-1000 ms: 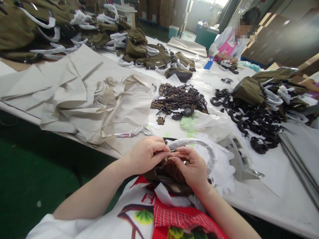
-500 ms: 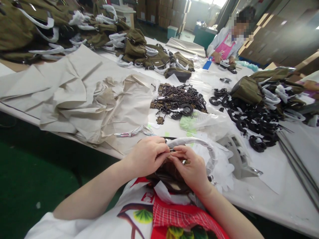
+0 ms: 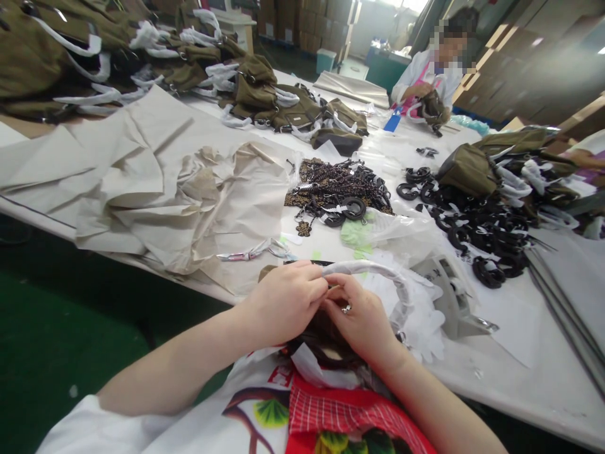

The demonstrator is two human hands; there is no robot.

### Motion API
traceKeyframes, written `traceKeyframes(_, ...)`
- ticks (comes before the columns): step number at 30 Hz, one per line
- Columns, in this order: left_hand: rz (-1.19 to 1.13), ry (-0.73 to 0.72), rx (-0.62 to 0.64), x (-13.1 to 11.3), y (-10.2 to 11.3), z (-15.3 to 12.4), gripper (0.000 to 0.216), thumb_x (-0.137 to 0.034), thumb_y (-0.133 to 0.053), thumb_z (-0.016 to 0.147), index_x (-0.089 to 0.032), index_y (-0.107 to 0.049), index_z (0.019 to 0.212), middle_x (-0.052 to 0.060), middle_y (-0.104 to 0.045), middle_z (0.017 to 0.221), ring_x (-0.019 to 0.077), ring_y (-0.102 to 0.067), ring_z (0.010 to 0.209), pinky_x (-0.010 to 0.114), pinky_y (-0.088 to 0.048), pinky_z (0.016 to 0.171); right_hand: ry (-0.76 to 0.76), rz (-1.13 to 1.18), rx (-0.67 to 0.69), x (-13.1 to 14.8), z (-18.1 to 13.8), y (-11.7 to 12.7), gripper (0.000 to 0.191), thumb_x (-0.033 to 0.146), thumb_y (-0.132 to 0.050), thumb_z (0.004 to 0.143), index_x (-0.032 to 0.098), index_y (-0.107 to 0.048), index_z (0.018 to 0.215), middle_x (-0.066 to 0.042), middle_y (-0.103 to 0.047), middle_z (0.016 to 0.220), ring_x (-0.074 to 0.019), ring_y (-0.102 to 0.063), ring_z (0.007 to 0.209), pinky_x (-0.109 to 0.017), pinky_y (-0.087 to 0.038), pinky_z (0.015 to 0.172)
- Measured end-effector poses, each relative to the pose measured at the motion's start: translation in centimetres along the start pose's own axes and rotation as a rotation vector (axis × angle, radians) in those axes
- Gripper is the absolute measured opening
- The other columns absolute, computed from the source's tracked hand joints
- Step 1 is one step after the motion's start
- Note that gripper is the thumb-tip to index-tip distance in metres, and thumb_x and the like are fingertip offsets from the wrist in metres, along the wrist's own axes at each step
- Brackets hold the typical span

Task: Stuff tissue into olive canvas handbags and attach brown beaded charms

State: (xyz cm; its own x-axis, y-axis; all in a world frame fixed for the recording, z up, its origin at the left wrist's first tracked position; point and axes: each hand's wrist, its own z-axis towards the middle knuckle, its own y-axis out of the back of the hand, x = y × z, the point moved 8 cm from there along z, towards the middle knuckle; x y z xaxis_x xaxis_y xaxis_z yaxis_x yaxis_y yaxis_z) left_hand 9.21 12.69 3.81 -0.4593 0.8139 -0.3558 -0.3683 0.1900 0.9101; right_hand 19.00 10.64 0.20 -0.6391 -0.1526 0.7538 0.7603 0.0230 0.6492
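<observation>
A dark olive-brown handbag [image 3: 317, 329] rests against my front at the table edge, largely covered by my hands. Its carrying handle, wrapped in white plastic [image 3: 403, 291], arches up and to the right. My left hand [image 3: 286, 301] is closed, fingertips pinched at the bag's top. Opposite it, my right hand [image 3: 363, 316] is closed too, thumb and forefinger pinching the same spot. A small bit of metal shows by the right fingers. The exact part between the fingertips is hidden. Scissors [image 3: 250, 253] lie just beyond my left hand.
Beaded straps [image 3: 340, 183] lie ahead, and coiled black straps [image 3: 486, 236] to the right. Olive bags [image 3: 255, 82] are heaped at the far left. Crumpled paper [image 3: 137, 170] covers the left side. A grey tape dispenser [image 3: 451, 296] stands right. Across the table a co-worker [image 3: 425, 82] handles a bag.
My left hand has shifted slightly right and now overlaps the right fingertips more. An olive part of the bag shows behind the left hand. The co-worker has lifted a bag.
</observation>
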Motion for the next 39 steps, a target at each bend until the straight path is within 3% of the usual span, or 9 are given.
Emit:
traceKeyframes(4,0.086,-0.05,0.02,-0.7,-0.2,0.4,0.014,-0.011,-0.051,0.089,-0.014,-0.064,0.088,0.006,-0.063,0.087,0.0204,-0.054,0.08,0.034,-0.044,0.073,-0.033,-0.01,0.036,0.0,0.4,-0.3,0.036,0.009,-0.056,0.079,0.023,-0.051,0.113,0.001,-0.075,0.08,-0.0206,-0.073,0.075,-0.03,-0.054,0.068)
traceKeyframes(9,0.051,0.037,0.007,0.5,-0.1,0.4,0.019,-0.015,-0.049,0.092,-0.016,-0.062,0.078,0.005,-0.06,0.078,0.0193,-0.053,0.075,0.033,-0.042,0.068,-0.021,0.125,-0.03,-0.2,0.3,0.1,0.037,0.015,-0.059,0.084,0.023,-0.046,0.118,0.002,-0.076,0.081,-0.0189,-0.073,0.077,-0.031,-0.056,0.074)
traceKeyframes(15,-0.128,0.175,-0.138,2.1,0.1,-0.5,0.02,-0.019,-0.048,0.093,-0.017,-0.06,0.077,0.004,-0.059,0.079,0.0177,-0.053,0.076,0.03,-0.042,0.068,0.029,0.087,-0.161,-0.4,-0.5,0.8,0.04,0.02,-0.062,0.087,0.026,-0.043,0.122,0.002,-0.077,0.089,-0.0184,-0.073,0.081,-0.031,-0.057,0.075)
traceKeyframes(25,-0.036,0.091,-0.147,0.7,-0.3,-0.6,0.023,-0.016,-0.044,0.093,-0.017,-0.055,0.073,0.005,-0.057,0.077,0.0187,-0.051,0.076,0.032,-0.043,0.072,0.136,-0.101,-0.076,0.7,-0.4,0.3,0.036,0.016,-0.053,0.09,0.025,-0.044,0.124,0.001,-0.075,0.084,-0.0208,-0.072,0.079,-0.033,-0.055,0.074)
traceKeyframes(34,-0.093,0.104,-0.188,0.9,-0.6,-0.9,0.023,-0.014,-0.043,0.092,-0.017,-0.057,0.073,0.005,-0.058,0.076,0.0182,-0.051,0.074,0.032,-0.043,0.071,0.162,-0.168,-0.089,1.3,-0.2,0.6,0.03,0.015,-0.055,0.088,0.024,-0.051,0.116,-0.001,-0.075,0.081,-0.0217,-0.073,0.075,-0.033,-0.055,0.069)
traceKeyframes(39,-0.279,0.262,-0.282,2.4,-0.2,-1.4,0.024,-0.019,-0.046,0.092,-0.018,-0.058,0.072,0.005,-0.058,0.075,0.0176,-0.054,0.075,0.029,-0.043,0.066,0.12,0.001,-0.146,1.1,0.2,1.5,0.02,0.02,-0.064,0.086,0.025,-0.057,0.104,0.0,-0.076,0.085,-0.0188,-0.074,0.078,-0.029,-0.058,0.071)
